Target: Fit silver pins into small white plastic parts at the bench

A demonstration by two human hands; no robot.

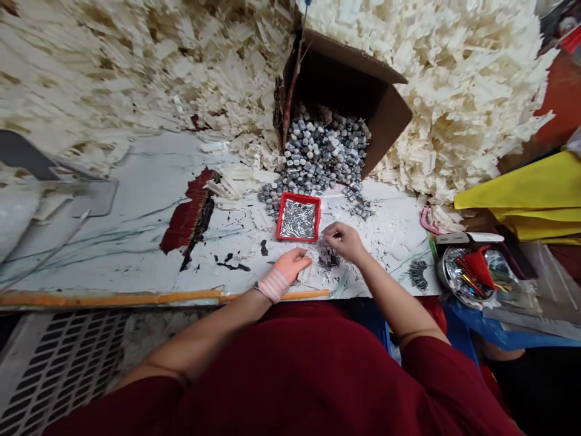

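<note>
My left hand (285, 274), in an orange glove with a striped cuff, is low over the front of the table. Its thumb and fingers close on a white plastic piece (307, 267), partly hidden by the glove. Bare and bent at the fingers, my right hand (345, 241) pinches at the right of a red tray (278, 219); whatever is in its fingertips is too small to make out. Slim silvery metal pins (298, 219) fill the tray. Between and below my hands lies a small heap of dark, thin pieces (327, 259).
A tipped cardboard box (393, 130) spills small grey cylindrical parts (324, 151) behind the tray. Heaps of off-white plastic parts (458, 79) rise along the back. On the right stands a metal bowl (447, 281) of small items. An orange strip (190, 297) edges the table.
</note>
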